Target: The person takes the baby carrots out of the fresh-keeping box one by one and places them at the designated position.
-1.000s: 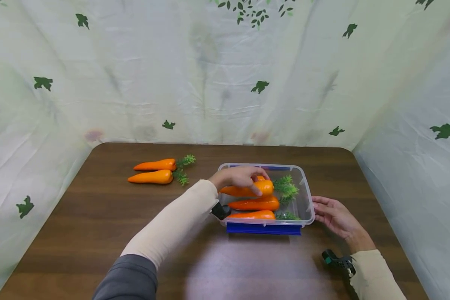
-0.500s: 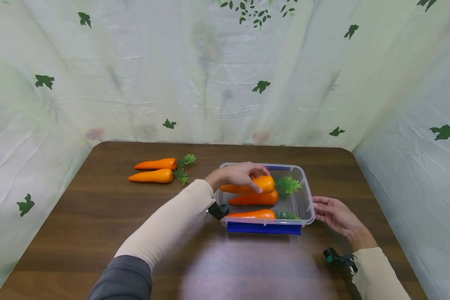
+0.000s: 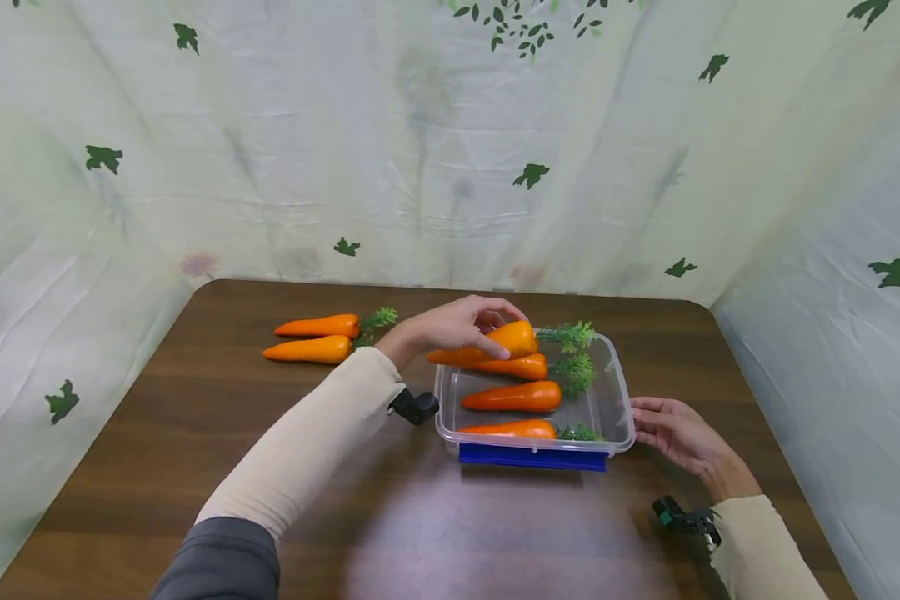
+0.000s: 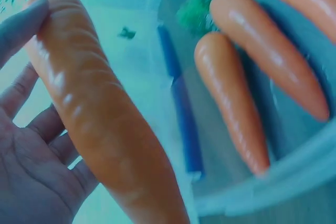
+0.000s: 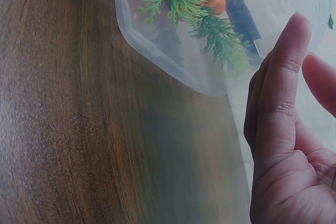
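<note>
In the head view my left hand (image 3: 461, 323) pinches an orange toy-like carrot (image 3: 517, 337) by its thick end, raised over the back left of a clear plastic box (image 3: 607, 408). Its green top points right. The left wrist view shows the same carrot (image 4: 105, 108) filling the grasp, thumb on one side and fingers on the other. Three more carrots lie inside the box: one at the back (image 3: 532, 365), a middle one (image 3: 517, 397) and a front one (image 3: 513, 428). My right hand (image 3: 678, 437) has extended fingers at the box's right wall; whether they press it is unclear.
Two carrots, an upper one (image 3: 318, 326) and a lower one (image 3: 307, 349), lie side by side on the brown wooden table (image 3: 157, 433), left of the box. A blue latch flap (image 3: 532, 457) hangs at the box front. Pale patterned cloth (image 3: 420, 167) surrounds the table.
My left hand has raised the carrot from among the others in the box, moving it up and back. The back carrot in the box now shows more. My right hand stays beside the box.
</note>
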{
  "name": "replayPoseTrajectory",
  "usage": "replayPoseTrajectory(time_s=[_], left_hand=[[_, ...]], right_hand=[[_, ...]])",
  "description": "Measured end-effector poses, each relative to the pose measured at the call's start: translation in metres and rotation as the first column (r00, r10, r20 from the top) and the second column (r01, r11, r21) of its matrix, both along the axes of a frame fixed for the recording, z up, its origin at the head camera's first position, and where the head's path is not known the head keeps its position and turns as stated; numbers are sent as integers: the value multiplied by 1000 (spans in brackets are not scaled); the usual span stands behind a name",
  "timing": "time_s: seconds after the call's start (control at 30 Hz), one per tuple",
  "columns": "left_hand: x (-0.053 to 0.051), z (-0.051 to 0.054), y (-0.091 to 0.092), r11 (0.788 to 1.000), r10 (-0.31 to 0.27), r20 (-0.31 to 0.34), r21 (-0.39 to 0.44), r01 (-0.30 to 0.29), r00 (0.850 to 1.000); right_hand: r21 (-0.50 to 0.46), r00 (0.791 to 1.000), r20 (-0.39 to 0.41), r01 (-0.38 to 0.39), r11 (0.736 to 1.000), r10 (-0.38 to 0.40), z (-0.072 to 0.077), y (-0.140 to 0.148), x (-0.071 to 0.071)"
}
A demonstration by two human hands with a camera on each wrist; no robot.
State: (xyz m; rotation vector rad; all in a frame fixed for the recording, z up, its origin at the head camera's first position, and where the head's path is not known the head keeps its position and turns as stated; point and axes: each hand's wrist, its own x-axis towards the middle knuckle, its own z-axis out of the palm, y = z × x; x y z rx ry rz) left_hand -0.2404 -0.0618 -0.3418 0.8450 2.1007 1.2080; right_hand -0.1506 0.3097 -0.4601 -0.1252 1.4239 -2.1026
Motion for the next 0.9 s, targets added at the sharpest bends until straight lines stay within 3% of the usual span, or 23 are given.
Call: replayPoseTrajectory(time_s=[0.2,0.53,0.7,0.9], left_hand=[[-2,11,-31,997,77,28,22,-78,997],[1,20,-98,978,207,3,-27,-207,978],[6,18,-123,967,250,1,-51,-250,968],[12,8,-149,960,270,-30,-66,-271,962]], right_hand=[[-47,999,-8,-33,998,33,-3,2,1],[-70,999,-15,-32,997,31,-1,0,0],[-69,999,-6,-41,997,41,-1,1,-1],[-72,999,1,-50,996,50,-1,4,0]])
